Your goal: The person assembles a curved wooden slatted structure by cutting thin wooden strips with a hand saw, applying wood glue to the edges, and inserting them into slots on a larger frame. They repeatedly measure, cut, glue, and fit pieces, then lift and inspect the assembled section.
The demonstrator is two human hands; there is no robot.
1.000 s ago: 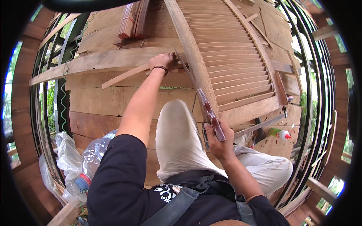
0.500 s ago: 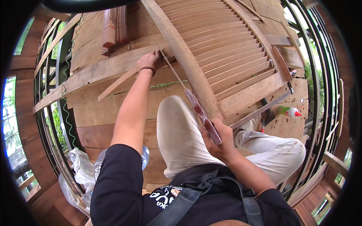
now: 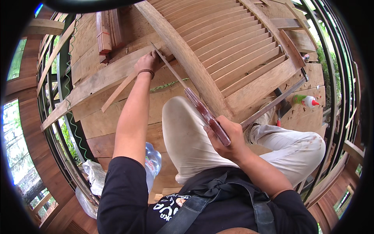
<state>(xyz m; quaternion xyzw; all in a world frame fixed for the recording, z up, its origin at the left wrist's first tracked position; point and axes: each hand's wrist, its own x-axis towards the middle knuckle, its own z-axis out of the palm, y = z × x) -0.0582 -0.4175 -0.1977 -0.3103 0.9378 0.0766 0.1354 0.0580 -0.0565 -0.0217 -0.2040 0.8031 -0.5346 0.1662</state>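
My right hand (image 3: 228, 136) is wrapped round the dark reddish-brown handle of a handsaw (image 3: 206, 116). Its narrow blade points forward and left, the tip passing just right of my left hand (image 3: 147, 62). That hand is closed over a thin wooden strip (image 3: 119, 91), pressing it against a long plank (image 3: 91, 85). The strip's near end sticks out toward me, below the plank. I cannot make out whether the blade touches the strip. Right of the saw lies a slatted wooden frame (image 3: 230, 50), its side rail close to the blade.
A clamp bar (image 3: 272, 103) runs along the frame's near end. By my foot are a hammer (image 3: 284, 105) and a glue bottle (image 3: 307, 101) with a red cap. Bundled timber (image 3: 104, 35) lies far left; a large clear plastic bottle (image 3: 152, 162) is beside my left arm.
The saw has slid a little forward and left, its tip farther past my left hand. That hand still holds the strip. The whole view has shifted slightly.
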